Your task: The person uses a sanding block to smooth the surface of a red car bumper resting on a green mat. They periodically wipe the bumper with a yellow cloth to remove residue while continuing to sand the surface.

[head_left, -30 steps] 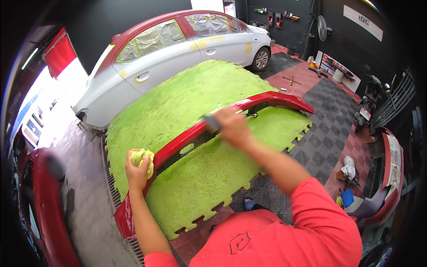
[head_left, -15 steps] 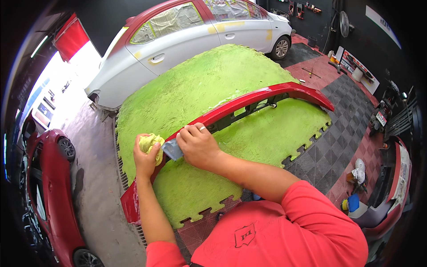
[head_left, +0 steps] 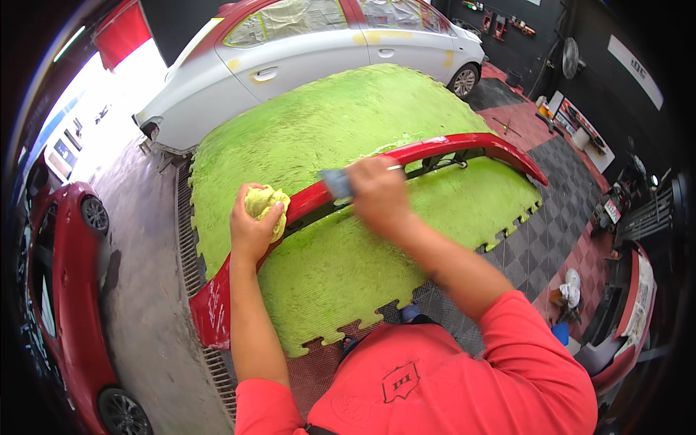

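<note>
A long curved red car bumper (head_left: pixel 428 150) lies across a table topped with a green foam mat (head_left: pixel 312 116). My left hand (head_left: pixel 250 230) is closed around a crumpled yellow cloth (head_left: pixel 265 204), over the left part of the bumper. Farther right along the bumper, my right hand (head_left: pixel 380 194), smeared by motion, grips a grey-blue piece of sandpaper (head_left: pixel 336 184) against the red surface. Whitish wet residue shows on the bumper's lower left end.
Behind the table stands a white-and-red car (head_left: pixel 304 61) with masked windows. A dark red car (head_left: pixel 76 290) is parked at the left. Another bumper (head_left: pixel 627 319) and a cloth-topped item (head_left: pixel 569 290) are at the right. A fan (head_left: pixel 571 58) hangs on the far wall.
My right hand has moved with the sandpaper to the right and away from me along the bumper. My left hand, still holding the cloth, has shifted slightly up and right.
</note>
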Demonstrator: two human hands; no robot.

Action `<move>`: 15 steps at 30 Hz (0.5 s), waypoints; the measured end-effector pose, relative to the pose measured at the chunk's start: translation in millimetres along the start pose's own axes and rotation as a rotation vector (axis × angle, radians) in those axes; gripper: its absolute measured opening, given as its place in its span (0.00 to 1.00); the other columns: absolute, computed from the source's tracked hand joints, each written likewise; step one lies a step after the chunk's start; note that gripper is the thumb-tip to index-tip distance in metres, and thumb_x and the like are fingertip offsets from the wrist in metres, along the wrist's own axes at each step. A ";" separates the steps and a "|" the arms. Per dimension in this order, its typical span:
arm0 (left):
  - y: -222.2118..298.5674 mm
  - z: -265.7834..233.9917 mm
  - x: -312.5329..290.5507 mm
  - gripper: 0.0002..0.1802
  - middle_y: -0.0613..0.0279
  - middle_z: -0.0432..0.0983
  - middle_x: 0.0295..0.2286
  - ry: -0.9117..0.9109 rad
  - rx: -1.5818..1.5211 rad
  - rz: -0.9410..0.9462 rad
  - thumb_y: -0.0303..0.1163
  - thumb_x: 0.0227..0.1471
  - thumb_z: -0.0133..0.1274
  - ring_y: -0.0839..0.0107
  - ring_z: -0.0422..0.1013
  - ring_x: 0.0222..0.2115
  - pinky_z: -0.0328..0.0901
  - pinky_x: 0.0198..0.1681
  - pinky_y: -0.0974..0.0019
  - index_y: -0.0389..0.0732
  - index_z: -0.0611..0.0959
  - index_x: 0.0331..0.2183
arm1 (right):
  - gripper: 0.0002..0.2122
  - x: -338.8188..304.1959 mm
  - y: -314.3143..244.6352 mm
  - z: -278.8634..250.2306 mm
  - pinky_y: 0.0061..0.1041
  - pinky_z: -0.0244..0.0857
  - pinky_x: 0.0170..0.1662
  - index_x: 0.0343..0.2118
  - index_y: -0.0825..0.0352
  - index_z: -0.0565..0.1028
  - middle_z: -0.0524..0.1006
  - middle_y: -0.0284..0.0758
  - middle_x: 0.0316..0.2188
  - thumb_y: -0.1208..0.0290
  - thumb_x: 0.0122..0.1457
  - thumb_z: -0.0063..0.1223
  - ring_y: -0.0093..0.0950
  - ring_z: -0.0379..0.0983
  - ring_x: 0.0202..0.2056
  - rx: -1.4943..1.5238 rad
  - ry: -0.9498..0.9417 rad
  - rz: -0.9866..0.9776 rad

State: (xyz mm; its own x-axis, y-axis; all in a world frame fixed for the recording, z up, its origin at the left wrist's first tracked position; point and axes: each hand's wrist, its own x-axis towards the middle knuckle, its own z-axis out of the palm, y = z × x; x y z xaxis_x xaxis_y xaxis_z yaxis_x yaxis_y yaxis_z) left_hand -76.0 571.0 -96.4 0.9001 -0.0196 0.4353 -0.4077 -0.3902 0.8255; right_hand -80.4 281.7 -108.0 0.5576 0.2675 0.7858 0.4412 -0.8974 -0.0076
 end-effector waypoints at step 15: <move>0.6 -5.6 -5.0 0.21 0.57 0.82 0.36 0.003 0.033 0.013 0.33 0.54 0.69 0.67 0.78 0.37 0.73 0.45 0.59 0.40 0.79 0.47 | 0.08 1.7 28.4 -27.5 0.46 0.69 0.49 0.39 0.65 0.80 0.80 0.42 0.38 0.77 0.56 0.59 0.44 0.77 0.42 -0.058 -0.023 0.117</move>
State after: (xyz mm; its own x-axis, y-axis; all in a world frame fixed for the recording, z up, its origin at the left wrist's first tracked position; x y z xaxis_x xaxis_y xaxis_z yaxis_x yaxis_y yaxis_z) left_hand -81.6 575.9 -96.1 0.8942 -0.0220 0.4471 -0.4141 -0.4201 0.8075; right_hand -86.2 247.0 -89.9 0.6188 0.1670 0.7676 0.3311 -0.9415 -0.0621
